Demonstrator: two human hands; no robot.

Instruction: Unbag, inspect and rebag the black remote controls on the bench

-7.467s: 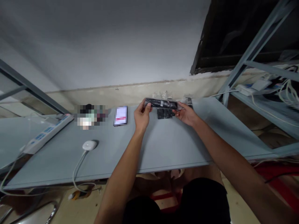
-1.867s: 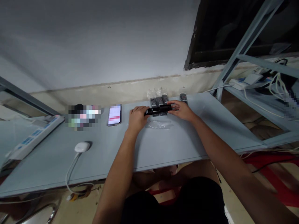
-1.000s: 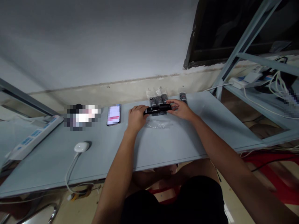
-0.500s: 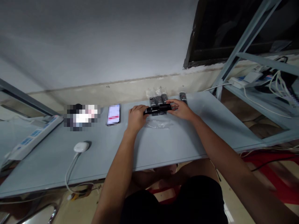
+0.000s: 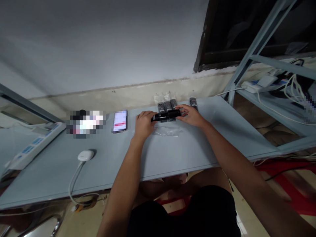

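A slim black cylinder [image 5: 163, 116] with small pale markings is held level above the table, spanning the gap between my hands. My left hand [image 5: 145, 123] is closed round its left end. My right hand [image 5: 189, 115] grips the other end between thumb and fingers. A seam shows near the cylinder's middle; its exact kind is unclear. Under and in front of it lies a crumpled clear plastic bag [image 5: 166, 132]. Just behind, several dark cylinders in clear bags [image 5: 168, 105] lie side by side. Another dark cylinder [image 5: 193, 102] rests beyond my right hand.
A lit phone [image 5: 119, 121] lies left of my hands, with a blurred-out item [image 5: 85, 123] farther left. A white charger case with a cable [image 5: 85, 155] sits nearer the front. Power strips [image 5: 37, 144] and cables flank the grey table [image 5: 172, 154]; a wall stands behind.
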